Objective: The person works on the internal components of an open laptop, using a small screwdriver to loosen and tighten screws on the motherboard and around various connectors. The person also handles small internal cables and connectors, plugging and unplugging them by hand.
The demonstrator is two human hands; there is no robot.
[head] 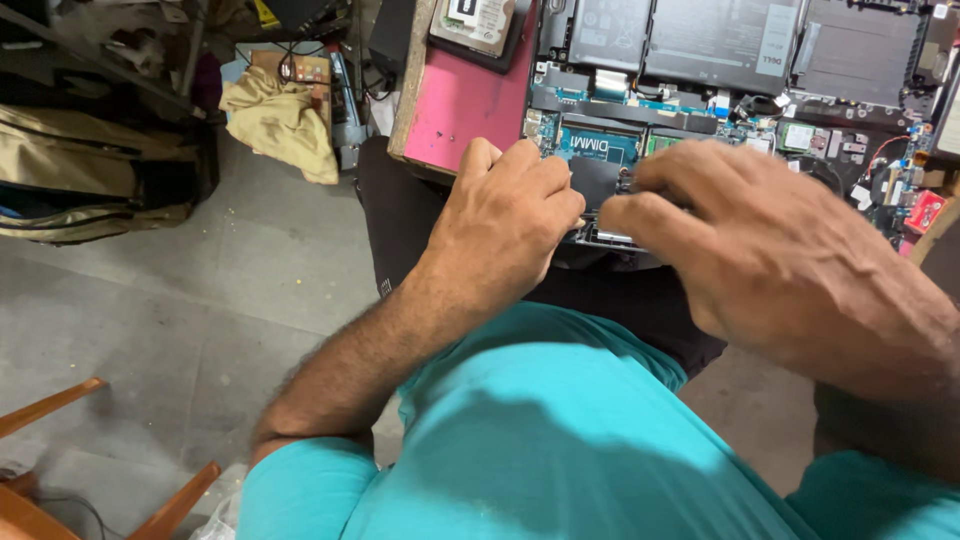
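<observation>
An opened laptop (740, 90) lies bottom up on a pink-topped table (465, 100), its circuit board and dark battery cells exposed. My left hand (505, 225) and my right hand (770, 250) meet at the near edge of the board, fingertips pinched together over a black memory slot cover (600, 175). The fingers of both hands press on that small part; whether either grips something is hidden. A blue memory slot area (600, 145) shows just beyond the fingertips.
A bare hard drive (475, 20) rests at the table's far left corner. On the grey floor at left lie a yellow cloth (280, 120) and tan bags (70, 175). Wooden chair legs (60, 400) poke in at the lower left.
</observation>
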